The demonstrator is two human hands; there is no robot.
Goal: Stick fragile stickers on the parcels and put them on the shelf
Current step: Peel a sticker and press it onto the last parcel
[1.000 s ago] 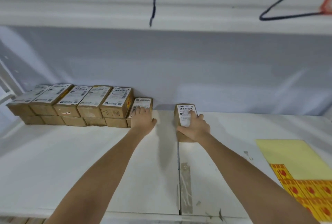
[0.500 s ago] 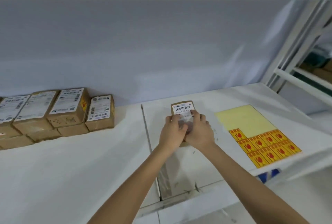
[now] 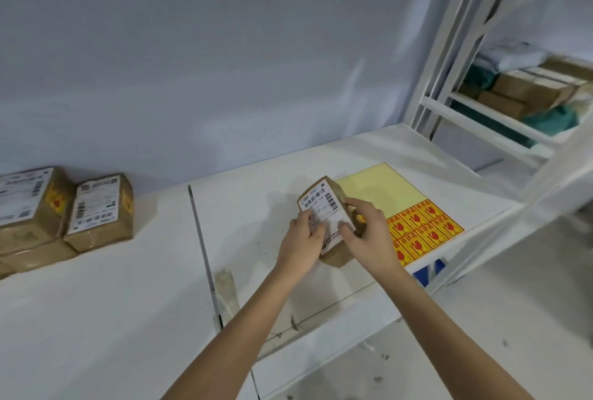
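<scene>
I see both hands on one small brown parcel [image 3: 324, 204], lifted above the white shelf board [image 3: 250, 226] near its middle. My left hand [image 3: 303, 244] grips the parcel's left edge, thumb curled over the white shipping label. My right hand [image 3: 369, 234] holds the right side, its fingers bent round the top and the near end. The parcel is tilted, label up, its far end pointing toward the back wall [image 3: 224, 62].

Just right of the parcel, flat on the board, lies the sticker sheet [image 3: 414, 216]. Its far part is bare pale yellow backing; its near part carries rows of orange and red fragile stickers. My right hand covers the sheet's near left corner, and the parcel overlaps its left edge from this angle.

Far left on the shelf, well apart from my hands, sit stacked parcels [image 3: 99, 216] with white labels on top and orange stickers on their right sides. A dark seam [image 3: 202, 248] runs between them and the held parcel, with a strip of old tape [image 3: 226, 290] beside it.

To the right stands a white rack frame [image 3: 449, 78], and behind it another shelf holds brown boxes [image 3: 526, 91] and something teal, too blurred to identify.
</scene>
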